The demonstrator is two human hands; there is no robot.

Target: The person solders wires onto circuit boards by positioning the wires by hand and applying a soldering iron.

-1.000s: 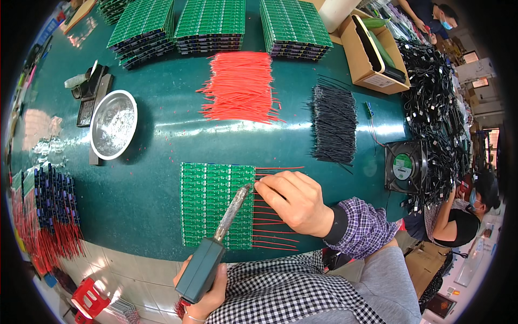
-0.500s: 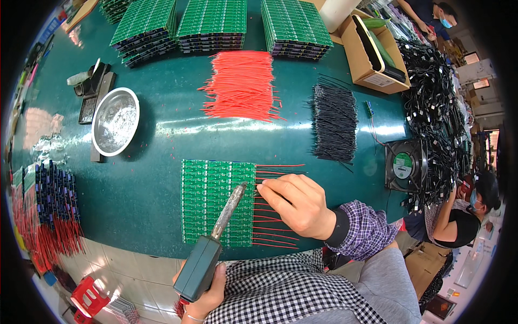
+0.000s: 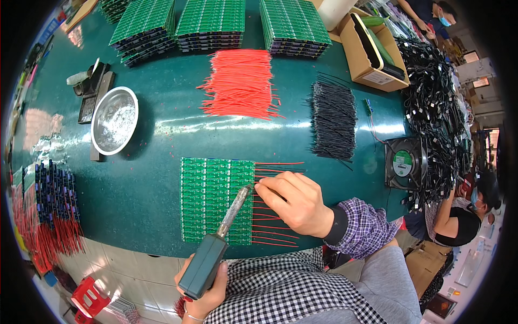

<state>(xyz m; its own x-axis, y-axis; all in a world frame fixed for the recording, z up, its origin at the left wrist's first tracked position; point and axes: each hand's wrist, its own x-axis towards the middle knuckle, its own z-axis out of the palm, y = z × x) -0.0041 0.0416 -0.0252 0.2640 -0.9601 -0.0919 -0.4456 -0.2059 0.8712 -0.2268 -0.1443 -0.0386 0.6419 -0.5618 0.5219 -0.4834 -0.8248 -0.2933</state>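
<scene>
A: Two hands at work, both near. The left hand (image 3: 208,294) is clenched round the blocky dark-green grip of a soldering iron (image 3: 216,251), at the near edge of the surface (image 3: 156,178). The iron's metal barrel slants up and to the right, its tip at the right edge of the green circuit-board panel (image 3: 216,208).

B: And the other hand?

A: The right hand (image 3: 294,202) lies just right of the tip, fingers (image 3: 270,186) pinched on one thin red wire (image 3: 272,191) at the board's edge. More red leads (image 3: 272,235) already stick out to the right along that edge.

B: How would that wire handle?

A: Light and limp, I'd judge, so it is best pinched close to its bare end, or it will wander. The panel looks thin and stiff and lies flat. The iron is surely hot at the barrel, so only the grip is safe to take.

B: Farther out?

A: To the left, a shallow metal dish (image 3: 114,120). Mid-surface, a loose heap of red wires (image 3: 241,83), and right of it a heap of black wires (image 3: 333,120). A small fan (image 3: 404,162) stands at the right edge, and stacks of green boards (image 3: 213,22) line the far side.
</scene>
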